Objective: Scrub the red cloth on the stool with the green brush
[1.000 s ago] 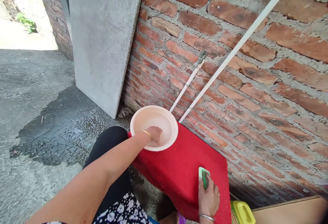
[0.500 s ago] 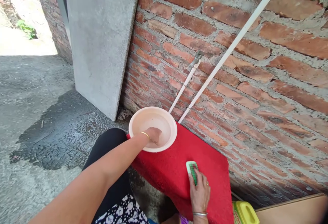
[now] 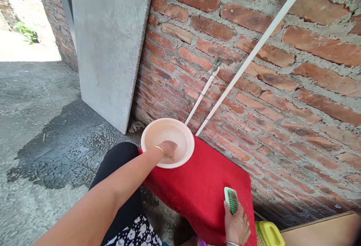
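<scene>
My left hand (image 3: 169,150) reaches down into a pale pink basin (image 3: 147,156) of cloudy water. Its fingers are hidden under the surface, so what they hold, if anything, does not show. A gold bangle circles that wrist. Towards the lower right, my right hand (image 3: 237,224) is closed round a pale green scrubbing brush (image 3: 231,200), with the green and dark bristles visible. The brush is over the right part of a red, fuzzy cloth (image 3: 197,186), spread on a raised surface and hanging down at the front. The basin stands at the cloth's far left end.
A brick wall (image 3: 180,56) runs behind the cloth, with white pipes (image 3: 239,70) and a tap (image 3: 216,65). A grey slab (image 3: 108,47) leans against it. Wet concrete floor (image 3: 67,152) lies left. A yellow-capped container (image 3: 269,234) and a board (image 3: 324,229) are at lower right.
My right hand has moved right and towards me over the cloth with the brush, whose bristles now show more. My left hand has stayed in the basin.
</scene>
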{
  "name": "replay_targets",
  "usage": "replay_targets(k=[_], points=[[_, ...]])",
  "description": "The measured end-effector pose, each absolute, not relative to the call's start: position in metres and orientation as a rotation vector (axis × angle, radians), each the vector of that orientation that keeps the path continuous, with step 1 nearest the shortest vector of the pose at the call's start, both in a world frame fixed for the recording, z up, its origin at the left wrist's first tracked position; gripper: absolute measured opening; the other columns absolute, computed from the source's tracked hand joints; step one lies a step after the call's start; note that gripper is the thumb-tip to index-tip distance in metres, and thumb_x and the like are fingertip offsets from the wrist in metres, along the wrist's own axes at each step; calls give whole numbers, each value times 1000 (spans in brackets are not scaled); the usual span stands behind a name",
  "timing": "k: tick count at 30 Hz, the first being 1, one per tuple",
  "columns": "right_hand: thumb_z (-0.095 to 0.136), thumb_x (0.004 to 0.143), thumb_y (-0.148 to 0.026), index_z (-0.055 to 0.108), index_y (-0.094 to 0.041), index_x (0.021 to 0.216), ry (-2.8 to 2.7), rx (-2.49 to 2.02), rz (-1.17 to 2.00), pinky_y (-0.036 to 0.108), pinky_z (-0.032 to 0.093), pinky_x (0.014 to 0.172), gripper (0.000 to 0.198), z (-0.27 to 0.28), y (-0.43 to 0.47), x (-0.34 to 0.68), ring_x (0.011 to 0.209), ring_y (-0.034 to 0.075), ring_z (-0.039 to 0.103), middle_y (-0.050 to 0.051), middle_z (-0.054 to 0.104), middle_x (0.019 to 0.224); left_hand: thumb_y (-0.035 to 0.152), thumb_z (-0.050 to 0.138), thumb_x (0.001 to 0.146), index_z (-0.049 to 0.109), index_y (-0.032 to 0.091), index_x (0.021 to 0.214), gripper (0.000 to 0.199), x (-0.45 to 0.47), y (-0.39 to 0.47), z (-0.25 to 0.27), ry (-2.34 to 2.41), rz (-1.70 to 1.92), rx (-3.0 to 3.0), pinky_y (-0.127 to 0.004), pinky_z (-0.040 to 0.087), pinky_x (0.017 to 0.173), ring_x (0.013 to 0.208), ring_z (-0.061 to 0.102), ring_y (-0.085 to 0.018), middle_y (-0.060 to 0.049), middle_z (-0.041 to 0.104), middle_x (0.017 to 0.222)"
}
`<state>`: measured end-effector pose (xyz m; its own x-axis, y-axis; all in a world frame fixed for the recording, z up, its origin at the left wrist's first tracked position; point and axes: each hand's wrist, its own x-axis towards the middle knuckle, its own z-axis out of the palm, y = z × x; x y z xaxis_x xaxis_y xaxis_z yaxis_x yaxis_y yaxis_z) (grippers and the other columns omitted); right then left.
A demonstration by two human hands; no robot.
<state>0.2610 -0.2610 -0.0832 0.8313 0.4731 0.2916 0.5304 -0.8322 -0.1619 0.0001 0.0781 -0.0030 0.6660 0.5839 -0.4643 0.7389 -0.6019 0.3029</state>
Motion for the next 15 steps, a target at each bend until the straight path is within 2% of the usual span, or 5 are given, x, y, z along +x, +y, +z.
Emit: replay_targets(k=[5, 8, 11, 15], points=[[17, 87, -83, 62, -13, 126, -984, -2547, -281, 52, 49, 76, 92, -87, -233, 234, 94, 40, 67, 23, 71, 113, 32, 85, 62, 69, 13, 108, 52, 2, 81, -9, 1017, -459, 2409, -46, 53, 96, 110, 67, -36, -17, 71, 120], [25, 89, -81, 65, -18, 124, -1268, -2306, -205, 47, 48, 85, 82, -94, -197, 193, 104, 35, 66, 17, 71, 118, 34, 84, 63, 68, 13, 110, 54, 2, 81, -9, 1017, -467, 2425, -46, 53, 97, 112, 67, -36, -18, 70, 123], [33, 94, -73, 65, -24, 126, -1528, -2116, -123, 43, 47, 91, 66, -100, -164, 161, 109, 29, 65, 11, 71, 121, 35, 83, 63, 68, 14, 111, 54, 1, 80, -8, 1016, -467, 2434, -44, 54, 95, 110, 68, -35, -18, 70, 123], [36, 96, -67, 64, -24, 128, -1591, -2109, -170, 41, 47, 90, 61, -97, -147, 174, 106, 27, 64, 11, 71, 119, 32, 83, 60, 70, 16, 108, 52, 0, 80, -10, 1026, -437, 2419, -44, 54, 94, 109, 68, -34, -16, 72, 120]])
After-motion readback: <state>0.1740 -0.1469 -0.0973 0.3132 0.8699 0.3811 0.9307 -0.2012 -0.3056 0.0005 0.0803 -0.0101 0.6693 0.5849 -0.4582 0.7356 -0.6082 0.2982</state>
